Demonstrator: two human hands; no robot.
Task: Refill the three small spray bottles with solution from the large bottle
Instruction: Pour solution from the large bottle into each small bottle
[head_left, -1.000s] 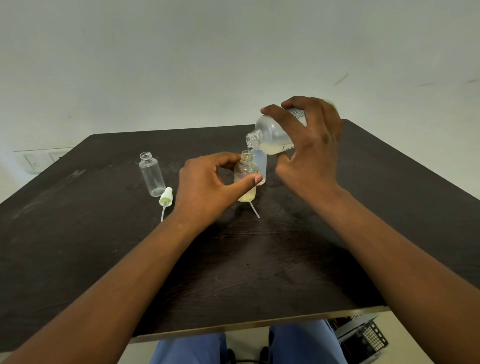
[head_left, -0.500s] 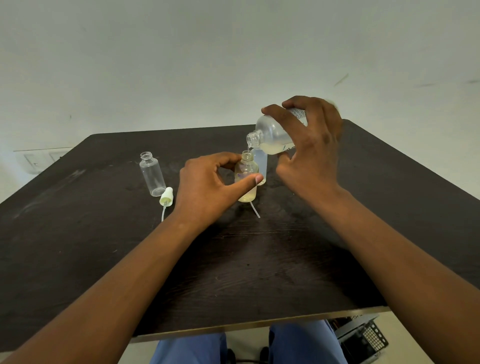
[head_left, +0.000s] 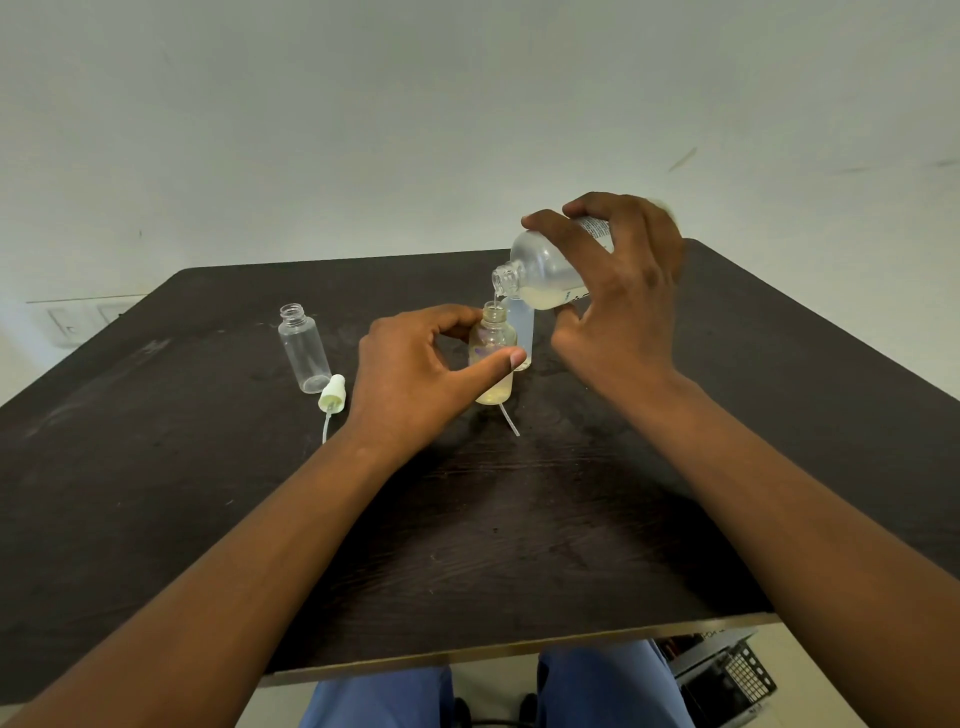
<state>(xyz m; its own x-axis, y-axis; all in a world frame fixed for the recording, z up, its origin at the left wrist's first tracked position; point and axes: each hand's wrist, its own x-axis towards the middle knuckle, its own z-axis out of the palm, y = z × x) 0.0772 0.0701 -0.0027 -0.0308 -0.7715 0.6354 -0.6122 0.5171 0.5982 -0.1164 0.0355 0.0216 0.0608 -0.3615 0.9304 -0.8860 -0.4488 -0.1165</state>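
The large frosted plastic bottle (head_left: 545, 273), tipped in the right hand's (head_left: 623, 306) curled grip, trickles pale solution into a small clear bottle (head_left: 492, 358) that the left hand (head_left: 415, 374) pinches upright on the dark tabletop (head_left: 519, 519).

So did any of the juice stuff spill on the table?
No spill shows on the dark table. Only oddity: a spray cap lies on its side beside the empty small bottle, simply taken off for refilling.

text: none legible | large bottle (head_left: 545, 273): label with small dark print, partly under the fingers of the right hand (head_left: 618, 306), too small and blurred to read | other bottles beside it: no print visible
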